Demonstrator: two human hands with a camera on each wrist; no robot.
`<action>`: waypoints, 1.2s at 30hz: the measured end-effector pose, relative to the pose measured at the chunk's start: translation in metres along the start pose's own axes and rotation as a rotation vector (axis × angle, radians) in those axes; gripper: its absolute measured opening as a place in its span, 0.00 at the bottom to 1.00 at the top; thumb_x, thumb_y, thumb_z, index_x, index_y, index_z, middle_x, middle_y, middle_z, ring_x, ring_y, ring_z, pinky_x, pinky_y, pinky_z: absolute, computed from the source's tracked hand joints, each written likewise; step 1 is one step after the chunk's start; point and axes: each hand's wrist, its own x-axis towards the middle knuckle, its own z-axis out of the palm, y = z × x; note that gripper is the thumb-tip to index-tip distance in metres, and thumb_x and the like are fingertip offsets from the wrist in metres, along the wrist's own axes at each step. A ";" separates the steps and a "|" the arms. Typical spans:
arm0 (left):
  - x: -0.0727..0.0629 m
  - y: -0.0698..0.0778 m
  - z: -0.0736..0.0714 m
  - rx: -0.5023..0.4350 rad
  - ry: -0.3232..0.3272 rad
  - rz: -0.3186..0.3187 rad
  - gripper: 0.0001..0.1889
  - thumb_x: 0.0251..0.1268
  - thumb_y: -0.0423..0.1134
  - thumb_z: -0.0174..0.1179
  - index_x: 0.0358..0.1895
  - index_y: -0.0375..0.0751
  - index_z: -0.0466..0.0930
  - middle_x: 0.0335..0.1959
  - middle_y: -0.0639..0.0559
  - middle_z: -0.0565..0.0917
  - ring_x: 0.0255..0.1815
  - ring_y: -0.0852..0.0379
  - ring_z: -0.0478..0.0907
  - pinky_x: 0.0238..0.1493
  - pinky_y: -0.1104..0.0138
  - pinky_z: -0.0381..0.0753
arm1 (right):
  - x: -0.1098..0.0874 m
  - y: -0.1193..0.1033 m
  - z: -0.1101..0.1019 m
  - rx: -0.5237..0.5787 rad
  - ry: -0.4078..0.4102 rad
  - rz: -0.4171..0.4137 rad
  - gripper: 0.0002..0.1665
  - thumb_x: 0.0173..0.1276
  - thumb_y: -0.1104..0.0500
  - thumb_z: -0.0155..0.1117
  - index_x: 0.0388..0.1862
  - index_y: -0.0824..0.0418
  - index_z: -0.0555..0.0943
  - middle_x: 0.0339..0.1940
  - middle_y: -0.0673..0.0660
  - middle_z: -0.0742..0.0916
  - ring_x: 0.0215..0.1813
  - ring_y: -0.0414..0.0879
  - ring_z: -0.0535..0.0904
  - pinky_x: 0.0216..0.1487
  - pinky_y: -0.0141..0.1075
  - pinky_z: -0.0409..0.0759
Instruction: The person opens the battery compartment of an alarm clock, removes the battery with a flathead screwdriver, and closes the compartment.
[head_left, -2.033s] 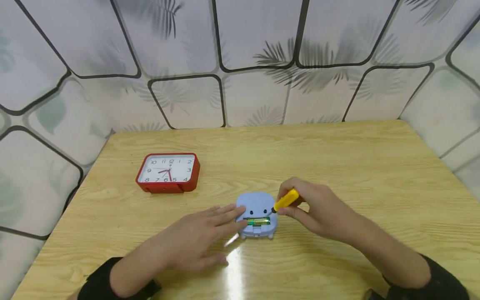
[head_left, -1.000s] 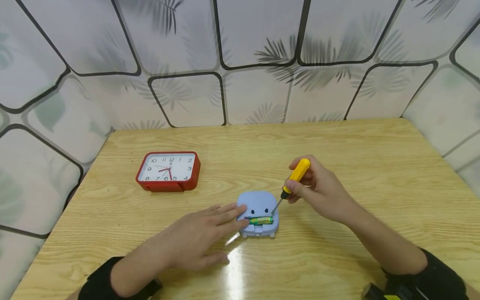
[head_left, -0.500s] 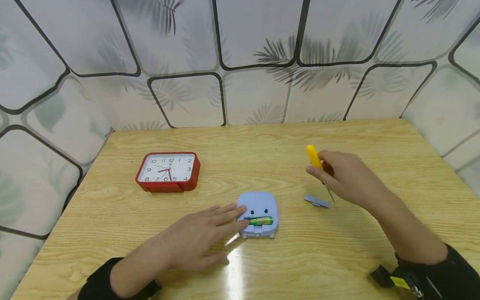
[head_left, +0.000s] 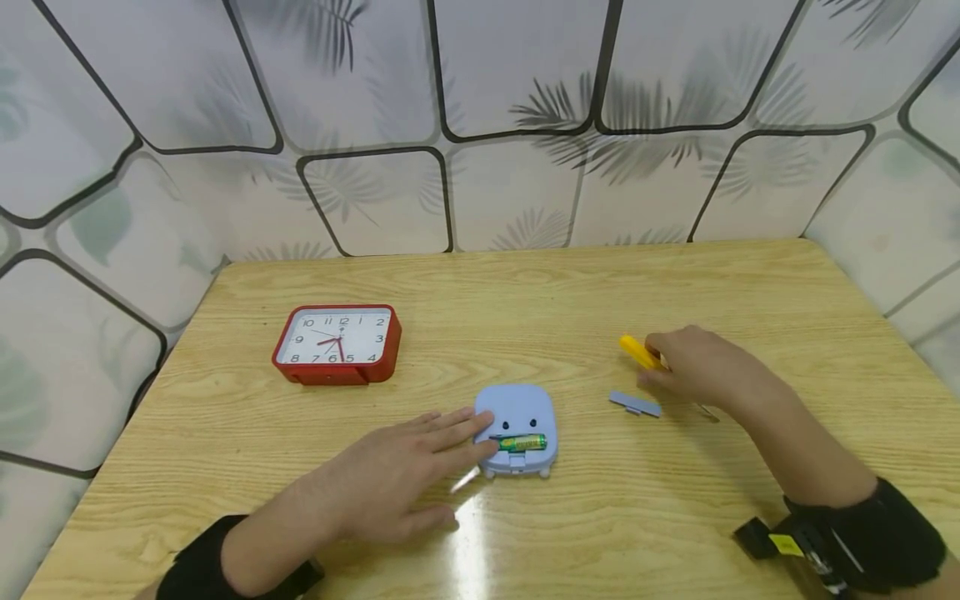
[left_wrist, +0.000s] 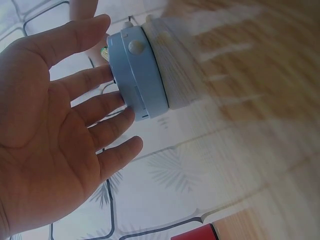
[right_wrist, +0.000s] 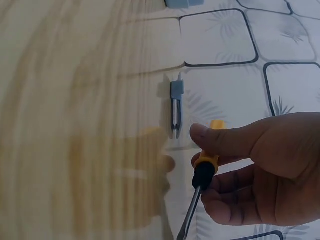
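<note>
A small light-blue alarm clock lies back side up on the table, with a green battery showing in its uncovered compartment. My left hand rests straight fingers on the clock's left side; the left wrist view shows that hand spread beside the blue casing. To the right, my right hand holds a yellow-handled screwdriver low over the table. In the right wrist view, thumb and fingers pinch its handle, its metal shaft pointing down. The blue battery cover lies between clock and right hand.
A red rectangular clock with a white dial stands at the back left of the wooden table. Patterned wall covering borders the table behind and at both sides.
My right hand has carried the screwdriver away from the blue clock to the right and lowered it. The battery cover now lies on the table beside the clock. The left hand has stayed put.
</note>
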 end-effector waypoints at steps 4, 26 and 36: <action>0.000 0.000 0.000 -0.002 -0.009 -0.003 0.38 0.75 0.54 0.64 0.83 0.47 0.64 0.87 0.47 0.61 0.86 0.50 0.61 0.82 0.53 0.69 | 0.004 0.004 0.003 -0.018 -0.036 0.018 0.16 0.73 0.54 0.73 0.45 0.65 0.81 0.33 0.55 0.85 0.30 0.44 0.75 0.32 0.36 0.75; 0.000 0.000 0.000 -0.021 -0.027 -0.013 0.39 0.75 0.54 0.65 0.84 0.48 0.63 0.87 0.49 0.59 0.87 0.50 0.60 0.83 0.52 0.68 | -0.008 -0.027 -0.002 -0.008 0.129 -0.126 0.17 0.74 0.54 0.73 0.53 0.64 0.84 0.35 0.54 0.87 0.34 0.43 0.81 0.35 0.40 0.82; 0.000 0.001 0.000 -0.029 -0.029 -0.019 0.39 0.75 0.54 0.64 0.84 0.49 0.63 0.87 0.49 0.59 0.87 0.51 0.59 0.83 0.52 0.68 | -0.021 -0.078 0.020 0.068 0.179 -0.416 0.07 0.77 0.52 0.69 0.47 0.53 0.86 0.37 0.44 0.84 0.32 0.31 0.73 0.33 0.26 0.78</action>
